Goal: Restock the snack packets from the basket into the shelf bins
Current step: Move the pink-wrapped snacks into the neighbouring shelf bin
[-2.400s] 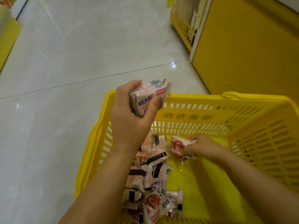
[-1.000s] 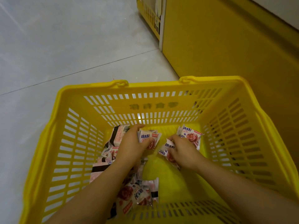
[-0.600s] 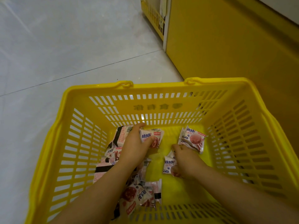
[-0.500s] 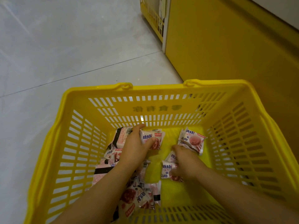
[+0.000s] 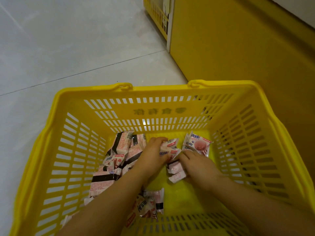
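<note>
Step in hand: gathering. I'm loading up w/ packets down in the basket [image 5: 170, 106], and none look to have reached a shelf bin from this grab yet. My left hand [image 5: 152, 155] has its fingers curled round a small stack [image 5: 170, 147] of pink-and-white packets, low in the basket near the far wall. My right hand [image 5: 197, 165] lies just beside it, fingertips [image 5: 185, 154] reaching the stack's edge. Under its thumb side sit two small packets [image 5: 176, 172] — can't tell if I'm pinching them or only resting on them. A lone packet [image 5: 197, 144] leans at the far wall just beyond my right hand. The big pile [image 5: 117, 160] lies along the left wall, w/ a few loose packets [image 5: 150, 205] near me, between my forearms.

Next, I reckon: get the right-hand ones onto the stack, square it, grip firm, then lift out & turn to the bins. The yellow shelf unit [image 5: 238, 57] stands right beside the basket, but no bin shows plainly, so I'd need to look up first. Wrappers look slick — a loose stack could fan out.
</note>
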### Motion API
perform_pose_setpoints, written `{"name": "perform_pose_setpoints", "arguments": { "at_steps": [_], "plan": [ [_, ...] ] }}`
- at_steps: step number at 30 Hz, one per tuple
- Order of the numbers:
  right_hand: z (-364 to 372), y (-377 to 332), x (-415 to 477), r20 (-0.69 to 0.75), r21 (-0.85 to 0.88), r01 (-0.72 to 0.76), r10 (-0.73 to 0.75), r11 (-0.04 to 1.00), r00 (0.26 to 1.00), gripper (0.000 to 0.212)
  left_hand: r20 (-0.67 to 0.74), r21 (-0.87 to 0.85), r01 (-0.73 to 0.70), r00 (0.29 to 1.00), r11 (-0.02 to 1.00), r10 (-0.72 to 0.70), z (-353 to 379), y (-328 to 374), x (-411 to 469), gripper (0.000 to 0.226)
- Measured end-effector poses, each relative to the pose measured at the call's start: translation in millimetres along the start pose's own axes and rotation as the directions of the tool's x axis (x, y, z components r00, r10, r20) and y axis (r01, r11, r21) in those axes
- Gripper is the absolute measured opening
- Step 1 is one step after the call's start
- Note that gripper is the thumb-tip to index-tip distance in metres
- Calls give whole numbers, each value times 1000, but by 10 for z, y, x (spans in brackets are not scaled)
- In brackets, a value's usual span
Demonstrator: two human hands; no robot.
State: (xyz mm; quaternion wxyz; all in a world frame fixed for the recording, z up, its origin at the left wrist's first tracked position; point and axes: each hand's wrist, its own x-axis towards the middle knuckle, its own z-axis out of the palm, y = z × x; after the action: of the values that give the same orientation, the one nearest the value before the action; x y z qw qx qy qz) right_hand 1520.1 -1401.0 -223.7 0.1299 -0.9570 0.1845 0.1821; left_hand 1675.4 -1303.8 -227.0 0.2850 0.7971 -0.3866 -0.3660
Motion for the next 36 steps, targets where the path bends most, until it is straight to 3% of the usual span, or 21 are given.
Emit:
{"name": "perform_pose_setpoints", "arguments": {
  "at_steps": [5, 9, 11, 13, 15, 19, 22, 26, 28, 31, 33, 35, 36],
  "plan": [
    [-39, -16, 34, -55, 306, -90, 112, 948, 992, 39, 33, 137, -49, 998, 989, 45, -110, -31, 46, 59],
    [22, -92, 48, -84, 582, -98, 180, 807, 980, 42, 87, 101, -86, 993, 991, 78, -102, 2, 19, 54],
    [57, -86, 47, -91, 634, -110, 215, 765, 972, 43, 176, 111, -63, 984, 992, 43, -100, 18, 6, 55],
    [74, -57, 48, -94, 663, -119, 240, 739, 966, 43, 175, 122, -82, 983, 989, 60, -142, 42, 11, 43],
    [79, -25, 56, -90, 681, -118, 243, 723, 966, 41, 127, 140, -111, 987, 984, 94, -217, 56, 32, 32],
    [87, -13, 62, -77, 629, -134, 232, 766, 970, 43, 219, 368, -211, 966, 905, 135, -251, -23, 18, 53],
    [99, -16, 63, -66, 630, -142, 235, 764, 970, 44, 271, 410, -217, 956, 886, 108, -170, -84, -61, 59],
    [80, -37, 70, -41, 672, -174, 271, 720, 962, 47, 333, 477, -221, 941, 850, 58, -84, -86, -104, 103],
    [46, -39, 73, -40, 644, -165, 248, 747, 968, 47, 311, 545, -232, 948, 806, 62, -18, -86, -126, 111],
    [-76, 42, 67, -4, 556, -119, 146, 823, 989, 46, 235, 557, -217, 967, 802, 99, 60, -97, -140, 106],
    [-174, 125, 76, -96, 524, -78, 150, 848, 984, 41, 218, 532, -205, 971, 822, 101, 78, -109, -133, 104],
    [-234, 225, 100, -320, 508, -98, 293, 856, 901, 34, 221, 517, -208, 970, 830, 105, 83, -113, -125, 103],
    [-251, 282, 118, -366, 495, -172, 384, 852, 848, 36, 224, 514, -211, 969, 832, 107, 84, -111, -123, 103]
  ]
}}
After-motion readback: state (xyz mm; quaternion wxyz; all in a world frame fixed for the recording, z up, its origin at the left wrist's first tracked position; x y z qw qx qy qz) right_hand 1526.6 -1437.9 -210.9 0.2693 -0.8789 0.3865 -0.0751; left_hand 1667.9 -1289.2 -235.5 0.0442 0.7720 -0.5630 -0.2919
